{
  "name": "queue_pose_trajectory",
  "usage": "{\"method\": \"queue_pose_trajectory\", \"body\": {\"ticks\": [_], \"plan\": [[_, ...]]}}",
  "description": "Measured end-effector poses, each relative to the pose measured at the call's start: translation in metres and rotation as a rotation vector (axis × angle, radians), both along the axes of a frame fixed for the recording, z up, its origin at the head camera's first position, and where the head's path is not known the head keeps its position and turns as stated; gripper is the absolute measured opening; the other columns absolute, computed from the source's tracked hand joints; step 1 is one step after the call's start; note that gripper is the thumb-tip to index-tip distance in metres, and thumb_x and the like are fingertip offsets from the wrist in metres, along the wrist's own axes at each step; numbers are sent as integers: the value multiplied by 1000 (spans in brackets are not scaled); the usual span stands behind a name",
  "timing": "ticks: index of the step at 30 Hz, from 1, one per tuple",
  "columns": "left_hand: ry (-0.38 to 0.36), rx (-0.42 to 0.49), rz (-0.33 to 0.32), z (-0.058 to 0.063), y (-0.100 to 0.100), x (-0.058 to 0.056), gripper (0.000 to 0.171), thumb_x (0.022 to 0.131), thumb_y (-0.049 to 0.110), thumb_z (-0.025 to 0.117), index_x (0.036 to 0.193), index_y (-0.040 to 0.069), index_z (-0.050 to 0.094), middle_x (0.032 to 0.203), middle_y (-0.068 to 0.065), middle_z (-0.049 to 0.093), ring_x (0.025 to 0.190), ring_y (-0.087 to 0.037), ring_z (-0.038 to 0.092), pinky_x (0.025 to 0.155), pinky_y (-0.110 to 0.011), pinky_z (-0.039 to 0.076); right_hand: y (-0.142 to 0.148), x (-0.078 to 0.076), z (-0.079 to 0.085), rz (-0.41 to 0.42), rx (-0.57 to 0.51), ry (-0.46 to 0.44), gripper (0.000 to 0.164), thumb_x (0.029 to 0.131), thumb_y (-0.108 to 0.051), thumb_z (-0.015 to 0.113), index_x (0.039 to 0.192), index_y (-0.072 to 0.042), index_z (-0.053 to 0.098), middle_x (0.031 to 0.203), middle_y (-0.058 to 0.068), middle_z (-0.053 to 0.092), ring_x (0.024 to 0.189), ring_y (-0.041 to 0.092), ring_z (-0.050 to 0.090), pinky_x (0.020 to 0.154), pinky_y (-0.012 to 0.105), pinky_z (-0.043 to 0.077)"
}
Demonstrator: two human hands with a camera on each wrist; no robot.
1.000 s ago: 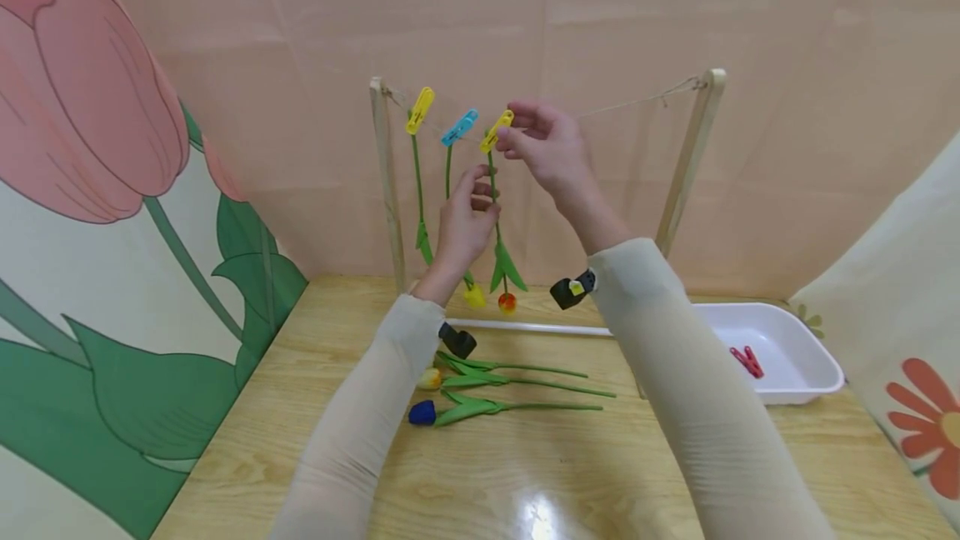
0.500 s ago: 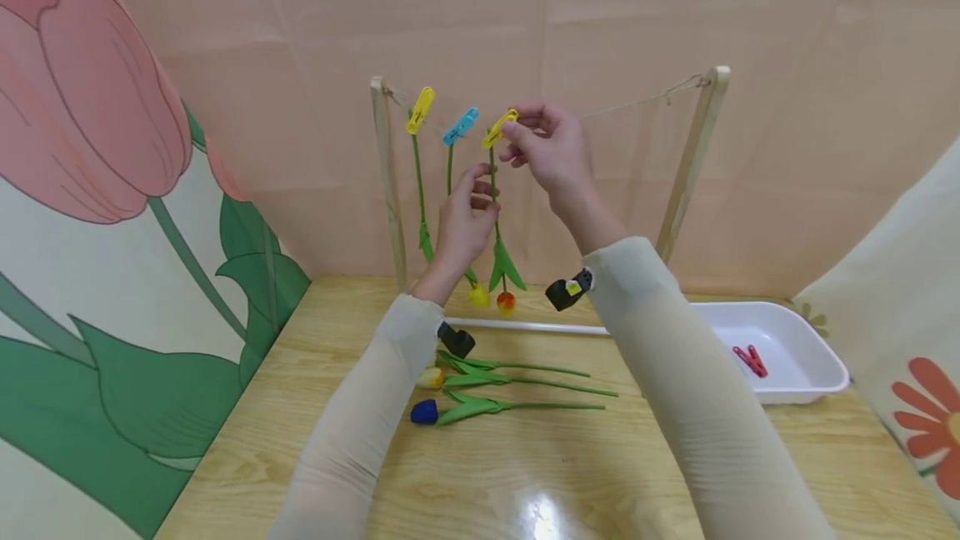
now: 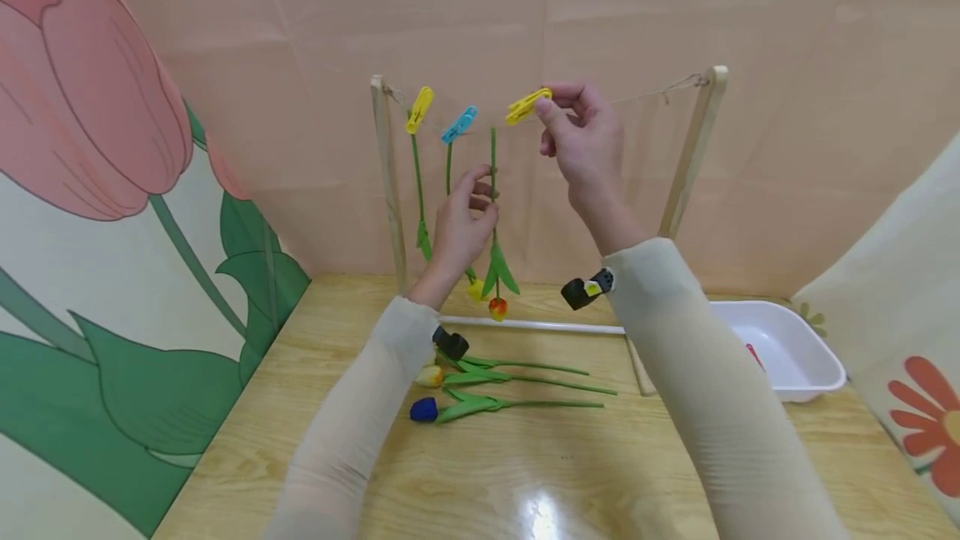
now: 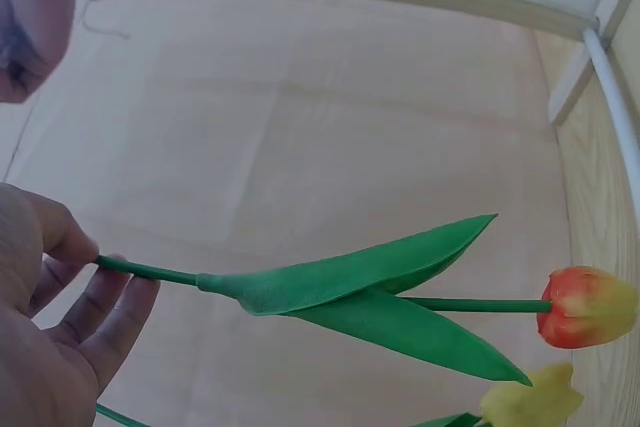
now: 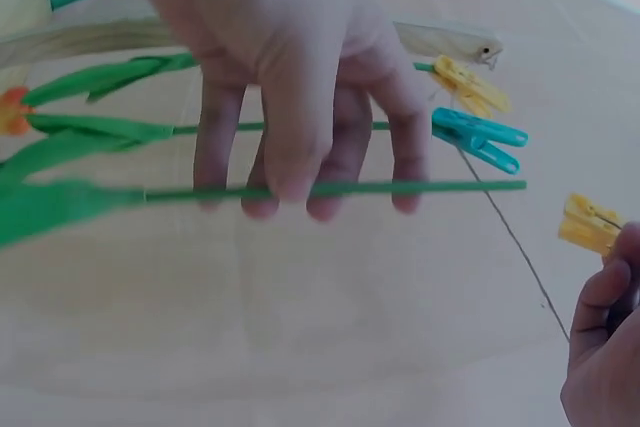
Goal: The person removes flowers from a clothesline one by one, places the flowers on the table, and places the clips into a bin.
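Observation:
My left hand (image 3: 463,219) pinches the green stem of a red-and-yellow artificial tulip (image 3: 498,309), which hangs bloom down. In the right wrist view, its bare stem end (image 5: 480,186) sticks out past the fingers. Up and to the right, my right hand (image 3: 588,140) pinches a yellow clothespin (image 3: 525,107) between thumb and fingers, apart from the stem. Left of these, another yellow clothespin (image 3: 420,111) and a blue clothespin (image 3: 459,125) each hold a tulip stem on the string. A yellow tulip bloom (image 3: 476,289) shows partly behind my left hand.
Wooden posts (image 3: 693,152) carry the string (image 3: 645,96), with a white bar (image 3: 547,327) low between them. Several tulips lie on the table, the nearest a blue tulip (image 3: 424,410). A white tray (image 3: 813,357) with something red inside stands at right, partly behind my right sleeve.
The yellow clothespin has come off the stem top and moved up and right in my right hand. The tulip has swung slightly left at its bloom; my left hand stays almost in place.

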State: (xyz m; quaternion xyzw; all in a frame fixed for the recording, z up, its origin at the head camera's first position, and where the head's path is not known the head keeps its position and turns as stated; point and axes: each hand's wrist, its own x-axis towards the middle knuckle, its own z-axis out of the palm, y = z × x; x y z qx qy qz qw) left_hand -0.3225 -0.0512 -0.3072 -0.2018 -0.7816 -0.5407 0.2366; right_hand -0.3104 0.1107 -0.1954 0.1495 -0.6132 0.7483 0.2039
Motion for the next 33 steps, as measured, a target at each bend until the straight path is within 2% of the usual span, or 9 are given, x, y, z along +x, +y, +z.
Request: {"method": "queue_pose_trajectory", "body": {"ticks": [8, 12, 20, 26, 33], "plan": [[6, -59, -24, 3, -8, 10, 49, 96, 0, 62, 143, 9, 52, 114, -14, 66, 95, -23, 66, 72, -33, 59, 18, 7, -8, 48, 166, 100, 28, 96, -9, 69, 123, -2, 63, 104, 7, 67, 77, 18, 62, 65, 20, 56], [20, -125, -31, 4, -8, 16, 51, 96, -2, 61, 145, 9, 49, 118, -17, 65, 98, -23, 65, 77, -31, 60, 28, 11, -14, 86, 199, 130, 30, 96, -6, 67, 125, 1, 62, 106, 7, 66, 85, 17, 63, 69, 20, 57], [114, -278, -13, 3, -9, 29, 54, 94, -6, 61, 144, 11, 49, 117, -10, 63, 97, -21, 65, 75, -25, 59, 50, 20, -26, 86, 283, 154, 31, 96, -4, 67, 126, 1, 63, 105, 5, 65, 86, 17, 62, 72, 18, 56], [197, -357, -14, 1, -11, 34, 56, 93, -8, 61, 144, 10, 47, 115, -11, 64, 93, -20, 66, 72, -25, 58, 64, 22, -37, 102, 283, 153, 29, 96, -1, 66, 125, 2, 63, 104, 5, 65, 85, 16, 63, 72, 19, 56], [211, -441, -23, -4, -14, 39, 59, 95, -4, 61, 148, 13, 43, 115, -10, 64, 92, -18, 66, 72, -24, 57, 78, 24, -49, 119, 267, 129, 24, 96, 0, 66, 119, -5, 67, 102, 6, 66, 84, 15, 63, 72, 18, 56]]}}
